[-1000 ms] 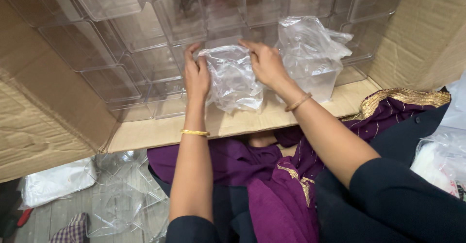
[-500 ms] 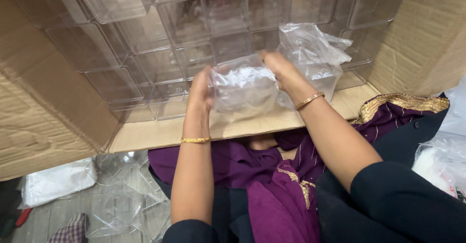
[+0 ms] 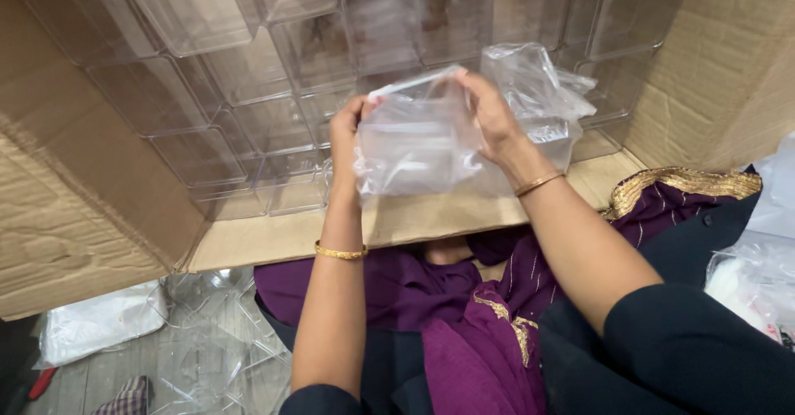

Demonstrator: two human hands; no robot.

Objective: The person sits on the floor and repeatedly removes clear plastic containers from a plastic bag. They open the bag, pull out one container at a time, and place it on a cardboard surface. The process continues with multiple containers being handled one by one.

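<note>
Both hands pinch a clear plastic box wrapped in a crinkled transparent bag point(image 3: 418, 137): left hand point(image 3: 346, 137) at its left edge, right hand point(image 3: 490, 110) at its top right. Keeping it level and gripped by the edges suits the stacked clear boxes point(image 3: 248, 75) beyond.

Clear plastic bag point(image 3: 422, 146), brown cardboard box point(image 3: 74, 216), purple cloth point(image 3: 464, 316) (gold-trimmed), gold bangles point(image 3: 340, 253) seen.

Clear boxes point(image 3: 248, 75) stacked in the cardboard carton point(image 3: 720, 67) at the far side; a bagged box point(image 3: 546, 108) right, in front of them.
</note>
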